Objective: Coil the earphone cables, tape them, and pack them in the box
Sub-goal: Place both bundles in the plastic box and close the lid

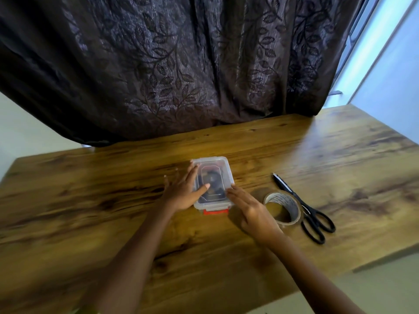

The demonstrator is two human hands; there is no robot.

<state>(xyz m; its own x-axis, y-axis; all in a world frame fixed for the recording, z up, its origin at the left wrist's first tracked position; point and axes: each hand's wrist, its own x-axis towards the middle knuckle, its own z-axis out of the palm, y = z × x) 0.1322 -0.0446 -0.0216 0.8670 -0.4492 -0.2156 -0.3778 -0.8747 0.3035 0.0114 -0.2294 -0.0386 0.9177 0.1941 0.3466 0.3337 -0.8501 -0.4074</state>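
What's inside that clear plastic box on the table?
Through the closed clear box, dark rounded shapes show, probably coiled earphone cables. The left hand lies flat on top, covering part; tape cannot be made out.

Clear plastic box (pixel 223 168); glossy wood table (pixel 317 155); embossed cloth curtain (pixel 181 64).

Tape (pixel 283 208) (with scissors (pixel 303 209)) right of box (pixel 213 184).

Dim room; daylight from upper right, sheen on table (pixel 340 141); wide-angle edge bending; slight blur.
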